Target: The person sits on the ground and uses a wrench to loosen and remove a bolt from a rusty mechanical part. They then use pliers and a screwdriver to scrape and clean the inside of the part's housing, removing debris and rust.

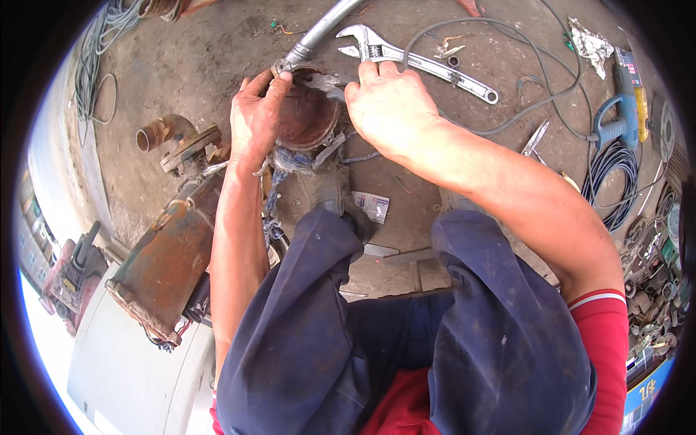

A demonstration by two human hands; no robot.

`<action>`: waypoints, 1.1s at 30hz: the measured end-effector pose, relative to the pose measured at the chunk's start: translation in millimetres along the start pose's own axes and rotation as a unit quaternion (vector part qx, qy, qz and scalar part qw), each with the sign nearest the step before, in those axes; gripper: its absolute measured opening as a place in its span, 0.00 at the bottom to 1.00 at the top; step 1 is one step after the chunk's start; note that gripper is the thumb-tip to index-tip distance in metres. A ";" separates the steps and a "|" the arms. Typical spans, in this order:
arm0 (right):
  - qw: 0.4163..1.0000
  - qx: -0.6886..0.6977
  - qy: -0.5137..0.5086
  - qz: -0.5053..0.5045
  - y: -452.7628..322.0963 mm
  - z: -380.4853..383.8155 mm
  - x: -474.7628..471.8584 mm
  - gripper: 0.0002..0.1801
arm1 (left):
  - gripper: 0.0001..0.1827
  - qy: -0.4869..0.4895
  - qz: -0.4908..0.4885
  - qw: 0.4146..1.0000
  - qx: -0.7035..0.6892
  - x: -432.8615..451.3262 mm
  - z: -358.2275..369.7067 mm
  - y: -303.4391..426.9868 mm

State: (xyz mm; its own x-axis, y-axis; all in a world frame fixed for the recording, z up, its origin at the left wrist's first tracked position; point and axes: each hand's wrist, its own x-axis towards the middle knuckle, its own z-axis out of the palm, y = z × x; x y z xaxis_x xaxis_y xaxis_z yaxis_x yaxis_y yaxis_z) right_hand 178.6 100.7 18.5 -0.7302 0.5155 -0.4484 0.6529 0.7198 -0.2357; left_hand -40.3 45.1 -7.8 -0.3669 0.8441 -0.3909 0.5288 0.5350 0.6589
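My left hand grips the fitting end of a long metal pipe, with the thumb on top. Under and beside it lies a round rusty metal part, with torn cloth around its lower edge. My right hand is closed on a thin metal tool; its upper shaft crosses the jaw of a large adjustable wrench on the ground. A grey blade-like end shows left of that fist, by the rusty part; whether it belongs to the same tool I cannot tell.
A rusty elbow pipe and a large rusty cylinder stand at left. Cable loops past the wrench. Scissors, a blue power tool, coiled cable and a heap of metal parts lie at right.
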 end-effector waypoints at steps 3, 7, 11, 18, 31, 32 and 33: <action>1.000 0.026 -0.009 0.002 6.8 2.0 2.7 0.19 | 0.29 0.004 0.011 1.000 0.018 -1.3 6.1 2.9; 0.987 0.146 -0.073 0.000 15.7 -6.8 -2.5 0.17 | 0.28 0.035 -0.003 0.999 0.013 -1.0 9.9 4.9; 0.975 0.198 -0.103 -0.001 16.7 3.7 -32.4 0.16 | 0.28 0.073 -0.062 0.995 -0.017 5.0 -0.7 1.0; 0.950 0.304 -0.016 0.073 44.0 49.3 -122.8 0.16 | 0.26 0.150 -0.172 0.947 -0.225 9.0 -31.5 -55.5; 0.915 0.388 -0.080 0.071 21.8 27.0 -72.5 0.18 | 0.25 0.144 -0.113 0.945 -0.272 -16.6 -19.1 -47.8; 0.939 0.336 -0.053 0.052 14.0 18.4 -63.9 0.14 | 0.25 0.149 -0.115 0.948 -0.258 -20.6 -19.3 -42.1; 0.958 0.284 -0.032 0.035 8.8 15.7 -54.7 0.14 | 0.24 0.151 -0.095 0.952 -0.248 -22.7 -12.4 -38.3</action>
State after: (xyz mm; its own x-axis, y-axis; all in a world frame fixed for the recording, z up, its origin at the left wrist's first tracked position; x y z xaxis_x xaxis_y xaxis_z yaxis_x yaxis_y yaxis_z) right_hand 227.5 71.5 27.4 -0.6785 0.5114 -0.5274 0.7174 0.3065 -0.6256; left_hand -61.7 5.0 -16.3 -0.6628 0.6455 -0.3793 0.0329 0.5312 0.8466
